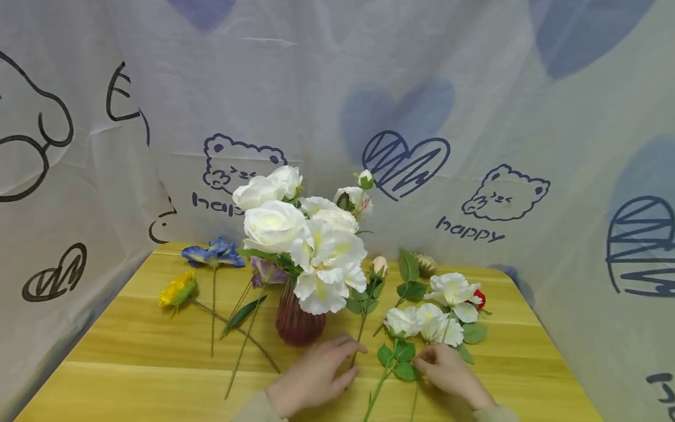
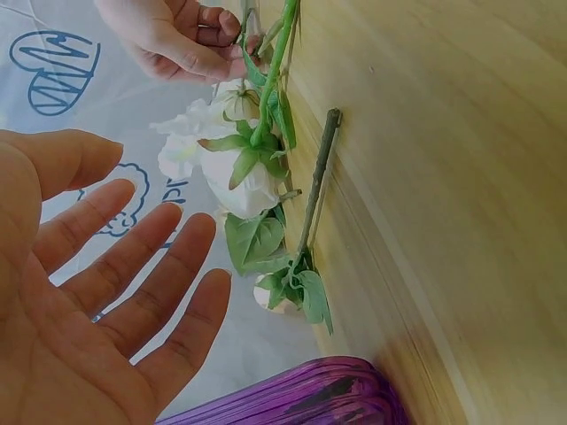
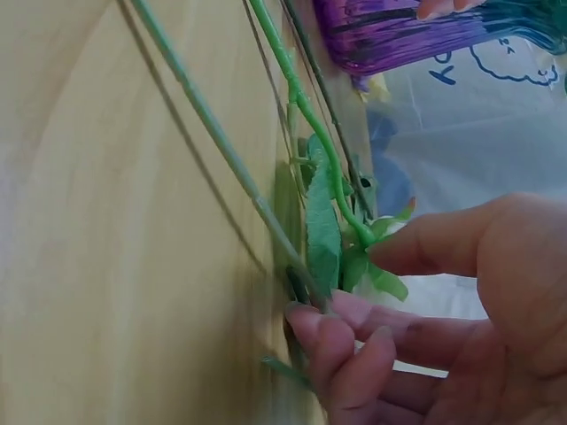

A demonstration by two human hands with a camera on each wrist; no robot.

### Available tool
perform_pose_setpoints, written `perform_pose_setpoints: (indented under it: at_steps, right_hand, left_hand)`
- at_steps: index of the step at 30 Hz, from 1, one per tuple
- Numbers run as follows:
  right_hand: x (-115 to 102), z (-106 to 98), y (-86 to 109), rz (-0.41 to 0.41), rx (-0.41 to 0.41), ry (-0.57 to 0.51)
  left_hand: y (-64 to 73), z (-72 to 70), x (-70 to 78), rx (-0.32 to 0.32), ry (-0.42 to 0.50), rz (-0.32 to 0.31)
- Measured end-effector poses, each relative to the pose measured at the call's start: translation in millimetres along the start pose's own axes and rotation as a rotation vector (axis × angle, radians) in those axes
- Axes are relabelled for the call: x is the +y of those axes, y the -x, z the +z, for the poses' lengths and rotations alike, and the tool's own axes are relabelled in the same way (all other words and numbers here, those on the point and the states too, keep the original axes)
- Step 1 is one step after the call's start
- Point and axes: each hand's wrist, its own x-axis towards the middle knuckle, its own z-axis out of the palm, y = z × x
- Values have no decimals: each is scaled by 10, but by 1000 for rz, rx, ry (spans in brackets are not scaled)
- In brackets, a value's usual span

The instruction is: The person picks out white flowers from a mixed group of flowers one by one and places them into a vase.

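My left hand [image 1: 316, 373] hovers above the table in front of a dark red ribbed vase [image 1: 299, 322], its fingers spread and holding nothing. White roses [image 1: 274, 227] and a large frilly white flower [image 1: 329, 266] fill the vase. To the right, my right hand [image 1: 448, 375] has its fingers curled around the thin stem [image 3: 221, 146] of a frilly white flower [image 1: 439, 323]; the fingers partly hide the grip. Close by the thumb lies a white rose [image 1: 402, 321] on a bright green stem [image 3: 306, 106] with leaves. A pale pink rosebud [image 1: 378, 267] lies beyond my left hand.
At the left of the wooden table [image 1: 116, 375] lie a yellow sunflower [image 1: 178, 290], a blue flower [image 1: 213, 253] and a purple flower [image 1: 268, 271]. Another white flower [image 1: 456, 291] and a red flower [image 1: 479, 299] lie at the right. A printed curtain [image 1: 327, 88] hangs behind.
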Motion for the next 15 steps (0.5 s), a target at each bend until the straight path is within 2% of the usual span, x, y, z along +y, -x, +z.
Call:
perform_pose_setpoints:
  at_steps: [3, 7, 10, 15]
  right_hand:
    - [-18, 29, -2, 8, 58, 2]
    - [5, 72, 11, 15, 167, -92]
    - [17, 85, 13, 50, 203, -265]
    - [1, 94, 9, 183, 208, -616]
  left_hand:
    - [4, 5, -20, 5, 1, 8]
    - [8, 7, -38, 2, 7, 10]
    - [12, -3, -45, -1, 9, 4]
    - [14, -18, -50, -3, 18, -3]
